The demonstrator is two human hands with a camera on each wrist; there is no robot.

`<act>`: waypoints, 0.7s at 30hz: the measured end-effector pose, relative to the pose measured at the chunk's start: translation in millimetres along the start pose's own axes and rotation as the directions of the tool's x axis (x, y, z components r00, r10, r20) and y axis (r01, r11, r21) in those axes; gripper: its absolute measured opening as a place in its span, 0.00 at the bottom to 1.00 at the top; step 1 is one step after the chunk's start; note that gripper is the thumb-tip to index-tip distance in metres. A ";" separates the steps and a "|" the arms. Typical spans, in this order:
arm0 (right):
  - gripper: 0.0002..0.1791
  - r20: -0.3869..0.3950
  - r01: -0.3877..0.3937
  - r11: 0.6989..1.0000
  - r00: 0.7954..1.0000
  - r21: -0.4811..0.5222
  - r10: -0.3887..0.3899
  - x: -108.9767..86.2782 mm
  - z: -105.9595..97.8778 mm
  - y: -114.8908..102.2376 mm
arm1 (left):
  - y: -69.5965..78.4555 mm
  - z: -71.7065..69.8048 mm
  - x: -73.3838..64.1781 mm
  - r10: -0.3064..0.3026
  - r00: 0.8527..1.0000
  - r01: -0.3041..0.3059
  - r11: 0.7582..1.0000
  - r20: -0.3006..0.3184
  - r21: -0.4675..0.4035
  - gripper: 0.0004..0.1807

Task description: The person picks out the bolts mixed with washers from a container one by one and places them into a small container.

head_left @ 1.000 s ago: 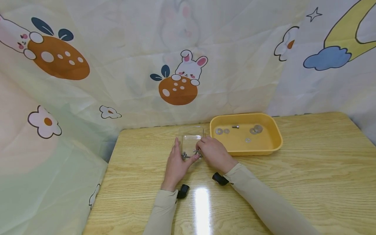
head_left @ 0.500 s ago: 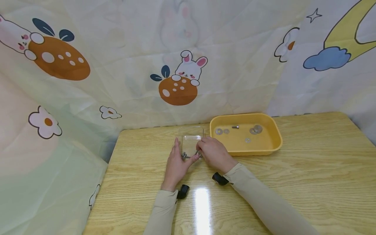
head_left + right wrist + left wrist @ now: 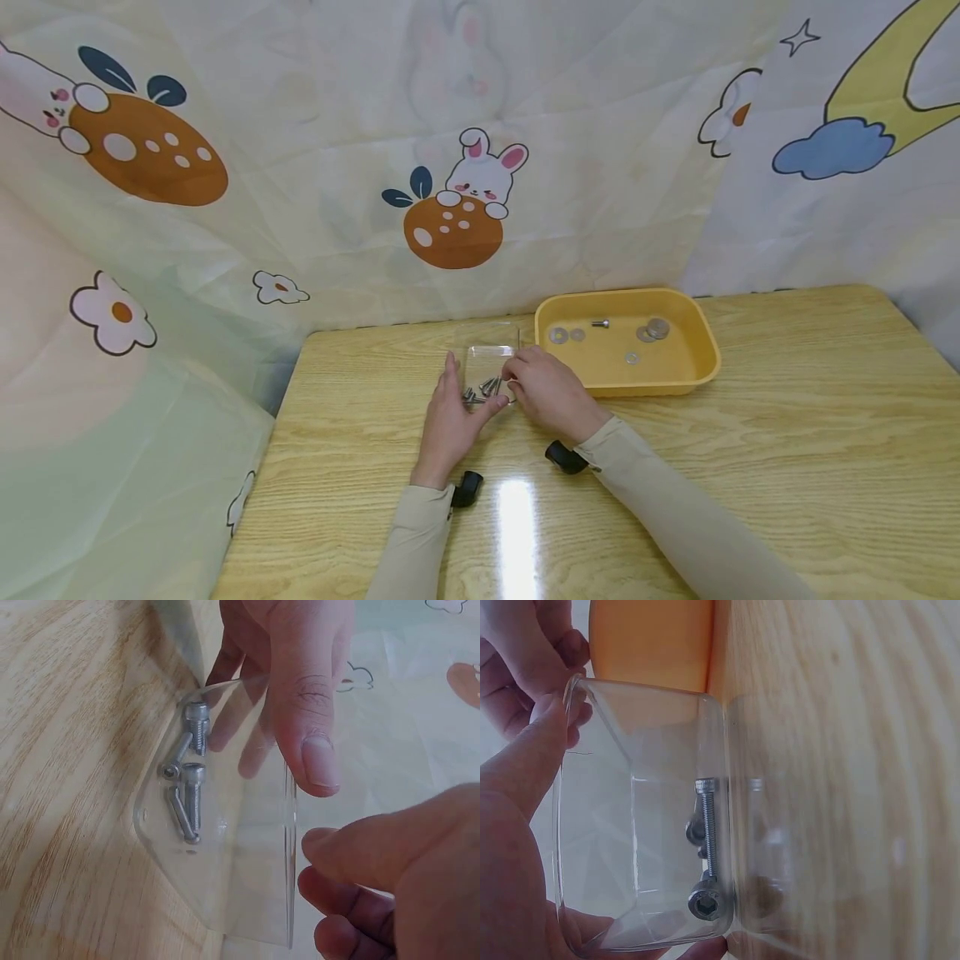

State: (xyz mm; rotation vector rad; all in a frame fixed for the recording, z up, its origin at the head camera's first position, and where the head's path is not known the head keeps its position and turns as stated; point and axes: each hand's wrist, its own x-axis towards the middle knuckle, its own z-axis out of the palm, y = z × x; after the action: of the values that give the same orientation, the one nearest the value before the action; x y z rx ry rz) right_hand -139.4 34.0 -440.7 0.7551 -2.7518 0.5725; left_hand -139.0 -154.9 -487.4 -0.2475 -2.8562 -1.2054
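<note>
A clear plastic box [image 3: 491,353] stands on the table with several metal socket-head bolts [image 3: 193,796] in its bottom. My left hand [image 3: 448,423] grips the box from the left and near side, its thumb over the rim and its fingers along the wall. My right hand [image 3: 551,392] is at the box's right rim, with its fingers loosely bent and nothing seen between them. In the right wrist view, the thumb and fingers of the right hand [image 3: 420,877] are apart from each other, just outside the box's opening.
A yellow tray [image 3: 637,390] stands right of the box. It holds one bolt [image 3: 601,323], several flat washers [image 3: 558,335] and a small stack of round metal discs [image 3: 657,328]. A printed cloth [image 3: 337,250] hangs behind the wooden table [image 3: 810,400].
The bolts that my right hand held over the box's near right corner have been let go and now lie inside. The right fingers have loosened; my left hand stays put.
</note>
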 end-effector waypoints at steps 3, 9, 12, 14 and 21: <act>0.02 -0.001 -0.008 1.000 1.000 0.014 0.008 -1.0 -1.5 0.1 | -0.3 0.1 0.3 -0.004 1.000 0.004 1.000 0.003 -0.004 0.67; 0.02 0.001 -0.019 0.999 1.000 0.035 0.019 -1.6 -4.5 0.9 | 0.2 -0.1 0.0 -0.007 1.000 0.007 1.000 0.007 -0.001 0.67; 0.05 -0.007 -0.030 0.999 1.000 0.039 0.030 -2.0 -5.3 2.4 | 0.6 -0.4 -0.2 -0.007 1.000 0.007 1.000 0.004 -0.006 0.66; 0.08 -0.019 -0.035 0.998 0.999 0.043 0.036 -2.8 -5.8 4.0 | 0.6 -0.5 -0.3 -0.009 1.000 0.009 1.000 0.004 -0.008 0.65; 0.12 -0.036 -0.059 0.997 0.998 0.055 0.061 -6.8 -8.4 12.2 | 2.4 -0.3 -0.8 -0.033 0.999 0.033 0.999 0.006 -0.015 0.65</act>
State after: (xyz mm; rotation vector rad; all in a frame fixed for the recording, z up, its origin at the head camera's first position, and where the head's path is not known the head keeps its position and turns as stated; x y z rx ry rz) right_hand -139.2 50.2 -439.1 0.6684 -2.7428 0.6689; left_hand -137.8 -153.7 -485.6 -0.2059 -2.8681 -1.2346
